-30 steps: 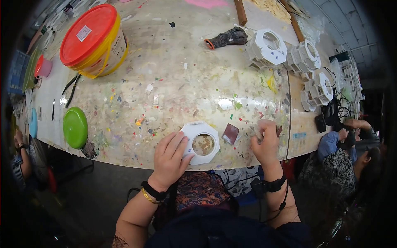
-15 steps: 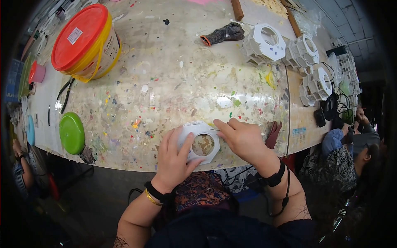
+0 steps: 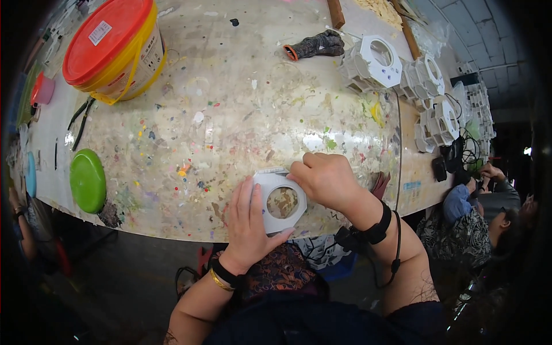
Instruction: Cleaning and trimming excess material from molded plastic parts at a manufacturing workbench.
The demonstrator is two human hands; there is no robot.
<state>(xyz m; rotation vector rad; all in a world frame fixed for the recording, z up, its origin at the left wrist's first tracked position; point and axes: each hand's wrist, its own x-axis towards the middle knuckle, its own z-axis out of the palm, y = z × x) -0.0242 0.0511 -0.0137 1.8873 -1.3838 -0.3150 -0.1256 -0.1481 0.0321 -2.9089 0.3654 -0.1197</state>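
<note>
On the table's near edge lies a white octagonal frame (image 3: 275,180) with a round hole, the tabletop showing through it. My left hand (image 3: 246,227) grips its left side, fingers laid along the face and the thumb around the lower edge. Against the upper right edge, my right hand (image 3: 326,181) is closed in a pinch. Whatever sits between those fingertips is hidden by the hand.
Similar white octagonal assemblies (image 3: 374,62) stand at the far right beside a dark glove (image 3: 316,46). Leftward are a red-lidded yellow bucket (image 3: 118,57), pliers (image 3: 82,123) and a green round lid (image 3: 88,181). Another person (image 3: 468,213) sits at the right.
My right hand has shifted slightly up and left along the frame's edge, its fingers curled in more. A thin tip at its fingers is no longer visible. The left hand still steadies the frame.
</note>
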